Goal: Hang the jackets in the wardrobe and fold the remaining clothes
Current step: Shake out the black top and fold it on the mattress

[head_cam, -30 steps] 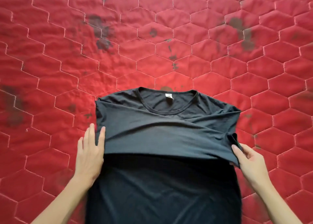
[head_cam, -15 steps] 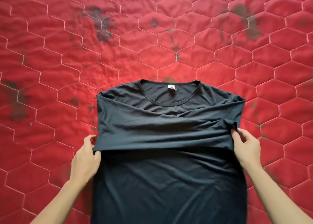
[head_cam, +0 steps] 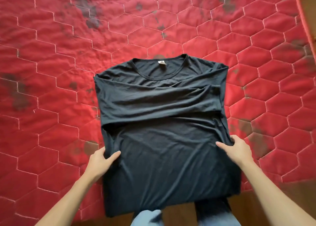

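Observation:
A black T-shirt [head_cam: 164,140] lies flat on the red quilted mattress [head_cam: 59,71], collar and white label at the far end, both sleeves folded across the chest. Its lower part hangs over the mattress's near edge. My left hand [head_cam: 100,160] pinches the shirt's left side edge, thumb on top of the cloth. My right hand [head_cam: 234,148] grips the right side edge at about the same height, fingers curled into a bunch of fabric.
The mattress has dark stains scattered over its hexagon stitching. Its near edge runs under the shirt's hem, with a wooden floor [head_cam: 179,215] and my legs in light jeans [head_cam: 148,219] below. A wooden edge [head_cam: 309,11] shows at the top right.
Both hands have let go of the folded sleeve band and slid down the shirt's sides toward me, where they now grasp the side edges lower down. The view has tilted down.

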`<state>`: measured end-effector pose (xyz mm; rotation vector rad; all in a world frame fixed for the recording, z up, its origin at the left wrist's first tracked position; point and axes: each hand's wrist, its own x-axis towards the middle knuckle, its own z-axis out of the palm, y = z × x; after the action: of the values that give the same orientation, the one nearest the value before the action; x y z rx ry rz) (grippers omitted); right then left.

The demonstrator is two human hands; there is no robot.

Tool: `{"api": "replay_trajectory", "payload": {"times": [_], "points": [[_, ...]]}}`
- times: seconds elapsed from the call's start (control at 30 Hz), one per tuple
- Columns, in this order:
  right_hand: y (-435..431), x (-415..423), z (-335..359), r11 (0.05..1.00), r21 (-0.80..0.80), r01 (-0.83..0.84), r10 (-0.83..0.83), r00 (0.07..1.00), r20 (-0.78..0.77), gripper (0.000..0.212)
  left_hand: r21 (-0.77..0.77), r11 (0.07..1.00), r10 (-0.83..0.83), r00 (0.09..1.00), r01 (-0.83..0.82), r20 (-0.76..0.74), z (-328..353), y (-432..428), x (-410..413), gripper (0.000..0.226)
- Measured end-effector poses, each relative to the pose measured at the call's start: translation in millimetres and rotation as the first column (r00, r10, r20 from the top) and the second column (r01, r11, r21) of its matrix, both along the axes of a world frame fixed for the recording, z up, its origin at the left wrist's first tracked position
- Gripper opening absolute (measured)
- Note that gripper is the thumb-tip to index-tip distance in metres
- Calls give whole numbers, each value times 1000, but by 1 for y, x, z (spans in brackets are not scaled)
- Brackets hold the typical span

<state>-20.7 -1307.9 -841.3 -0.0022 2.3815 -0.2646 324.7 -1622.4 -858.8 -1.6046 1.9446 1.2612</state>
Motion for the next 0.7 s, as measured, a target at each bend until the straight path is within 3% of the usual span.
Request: {"api": "replay_trajectory", "payload": {"times": [0.17, 0.33, 0.4, 0.5, 0.57, 0.7], "points": [[58, 42, 0, 992, -127, 7, 5, 995, 97, 31, 252, 964, 94, 995, -80, -42, 1, 37, 45, 13], [88, 66, -4, 982, -48, -182, 177, 979, -99, 27, 255, 950, 213, 972, -182, -98, 7, 91, 72, 4], [95, 71, -1, 981, -126, -151, 136, 983, -120, 23, 253, 937, 274, 955, -240, -109, 9, 109, 80, 7], [105, 78, 10, 956, -286, 59, -38, 996, 79, 31, 298, 901, 360, 926, -315, -109, 13, 129, 94, 24], [118, 86, 14, 965, -261, 33, 10, 987, 162, 39, 310, 905, 337, 935, -291, -107, 14, 141, 104, 31], [151, 99, 11, 964, -262, -41, 89, 981, 173, 20, 272, 927, 299, 947, -260, -113, 17, 169, 119, 36]]}}
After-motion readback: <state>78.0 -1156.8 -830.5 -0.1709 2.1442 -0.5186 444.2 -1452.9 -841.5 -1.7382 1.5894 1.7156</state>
